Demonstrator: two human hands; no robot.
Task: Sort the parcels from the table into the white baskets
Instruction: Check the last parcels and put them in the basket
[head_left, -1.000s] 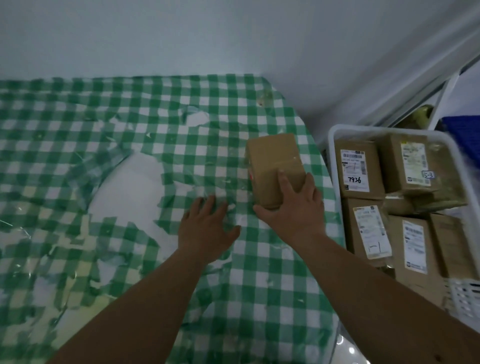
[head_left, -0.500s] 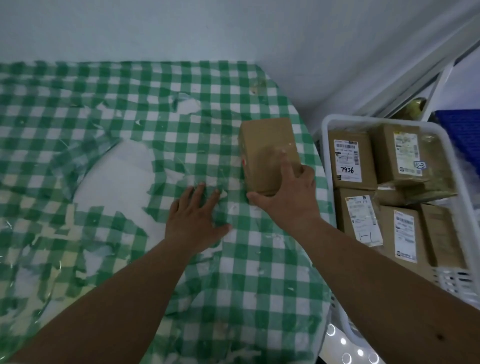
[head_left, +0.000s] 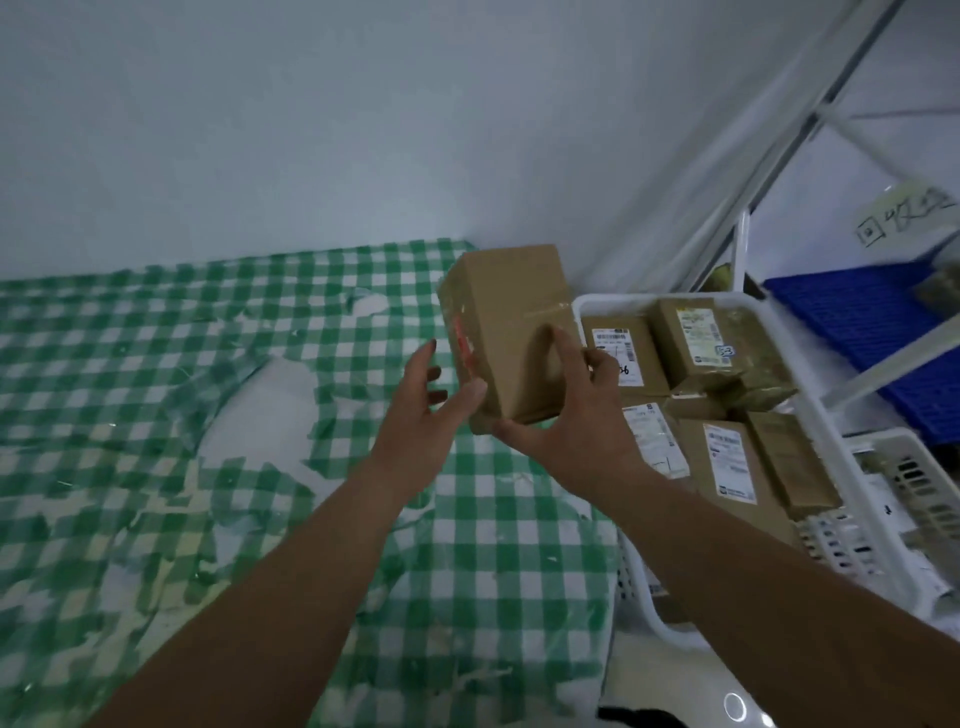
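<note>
Cardboard parcel (head_left: 511, 332) held above checked table (head_left: 156, 415), beside white basket (head_left: 810, 395). Right hand (head_left: 566, 415) grips its lower end; left hand (head_left: 431, 410) steadies, thumb touching. Looks rigid, light; taped faces possibly slick.

Few markings are legible; most label print is too small or blurred.

In the white basket (head_left: 831, 415) on the right, the far-left parcel (head_left: 626, 353) carries a white shipping label with a barcode and a handwritten number, partly hidden by a hand, ending in "6". The parcel beside it (head_left: 698, 338) bears a small sticker reading what looks like "5-3". Far right, a paper sign (head_left: 906, 218) shows handwritten Chinese characters, the first resembling "回". The held box (head_left: 511, 332) has red print down its left edge, unreadable.
</note>
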